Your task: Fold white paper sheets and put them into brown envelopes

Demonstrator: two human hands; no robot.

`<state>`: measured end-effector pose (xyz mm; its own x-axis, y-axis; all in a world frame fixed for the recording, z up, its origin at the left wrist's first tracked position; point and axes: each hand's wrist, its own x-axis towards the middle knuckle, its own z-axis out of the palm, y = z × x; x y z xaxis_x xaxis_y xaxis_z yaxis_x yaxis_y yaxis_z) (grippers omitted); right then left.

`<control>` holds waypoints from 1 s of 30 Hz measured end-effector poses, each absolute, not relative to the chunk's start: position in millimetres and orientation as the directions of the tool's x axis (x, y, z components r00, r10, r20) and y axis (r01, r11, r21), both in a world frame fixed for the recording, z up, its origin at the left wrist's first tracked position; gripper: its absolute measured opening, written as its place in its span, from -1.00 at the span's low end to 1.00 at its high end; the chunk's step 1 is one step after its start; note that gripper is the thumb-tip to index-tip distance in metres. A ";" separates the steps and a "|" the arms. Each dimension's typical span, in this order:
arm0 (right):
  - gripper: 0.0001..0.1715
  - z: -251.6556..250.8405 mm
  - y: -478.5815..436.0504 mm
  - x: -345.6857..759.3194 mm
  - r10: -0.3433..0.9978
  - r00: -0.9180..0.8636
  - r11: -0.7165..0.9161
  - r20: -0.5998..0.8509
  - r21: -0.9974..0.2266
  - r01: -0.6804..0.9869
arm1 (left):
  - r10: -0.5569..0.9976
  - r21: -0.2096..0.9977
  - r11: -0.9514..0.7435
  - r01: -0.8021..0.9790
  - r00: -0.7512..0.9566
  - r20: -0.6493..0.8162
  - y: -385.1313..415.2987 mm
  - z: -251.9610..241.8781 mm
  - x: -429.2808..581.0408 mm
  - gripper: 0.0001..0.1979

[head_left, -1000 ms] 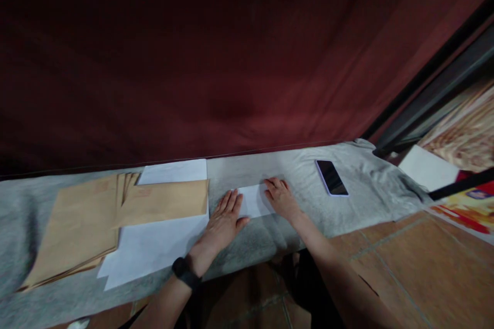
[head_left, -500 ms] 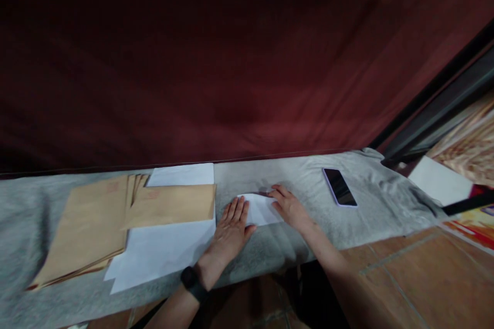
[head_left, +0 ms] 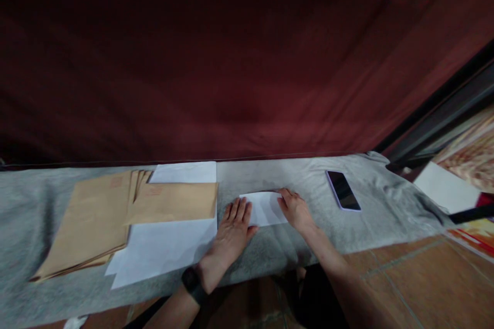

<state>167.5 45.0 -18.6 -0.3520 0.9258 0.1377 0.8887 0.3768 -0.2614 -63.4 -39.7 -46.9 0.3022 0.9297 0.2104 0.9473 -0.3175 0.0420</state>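
Note:
A folded white sheet of paper [head_left: 266, 208] lies on the grey cloth between my two hands. My left hand [head_left: 234, 226] rests flat over its left end, fingers stretched out and thumb pointing right; a dark watch is on that wrist. At the paper's right end, my right hand [head_left: 295, 209] has its fingers curled over the edge, with the thumb side against the paper. The undersides of both hands are hidden. Just left of my left hand, a brown envelope [head_left: 173, 201] lies across larger white sheets [head_left: 165, 247].
More brown envelopes [head_left: 90, 216] are stacked and fanned at the left. A phone [head_left: 342, 190] in a light purple case lies to the right on the grey cloth [head_left: 393, 211]. A dark red fabric [head_left: 231, 87] hangs behind; tiled floor [head_left: 436, 272] shows below.
My right hand's fingers have closed in over the paper's right end, where they were more spread before. My left hand stays flat on the paper. The view has shifted slightly.

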 end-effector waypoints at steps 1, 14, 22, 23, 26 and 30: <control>-0.58 -19.4 45.7 167.4 0.920 -0.339 0.383 0.198 -0.263 0.886 | 0.930 0.044 -0.319 0.947 0.303 0.208 -39.9 -46.9 -63.2 -0.40; -0.34 -58.1 8.3 130.0 0.826 -0.536 0.561 0.173 -0.169 0.810 | 0.944 0.126 -0.306 0.944 0.284 0.165 -47.6 -46.6 -51.3 -0.45; -0.37 -55.4 5.2 130.1 0.834 -0.527 0.545 0.161 -0.100 0.832 | 0.942 0.151 -0.299 0.942 0.266 0.205 -56.9 -52.1 -33.7 -0.39; -0.37 -55.7 4.9 130.5 0.831 -0.532 0.549 0.160 -0.093 0.830 | 0.941 0.147 -0.298 0.943 0.265 0.209 -58.0 -52.3 -33.4 -0.38; -0.37 -56.9 5.1 132.9 0.833 -0.531 0.546 0.152 -0.075 0.835 | 0.937 0.126 -0.298 0.946 0.265 0.230 -62.1 -52.4 -34.3 -0.34; -0.37 -58.5 8.0 137.7 0.844 -0.513 0.527 0.160 -0.062 0.848 | 0.936 0.104 -0.303 0.947 0.276 0.218 -69.9 -51.1 -37.6 -0.26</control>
<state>137.7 8.0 -58.5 -0.5127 0.8436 0.1595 0.8477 0.5268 -0.0617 -37.6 -69.9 -51.1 0.2756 0.9363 0.2175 0.9473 -0.3030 0.1038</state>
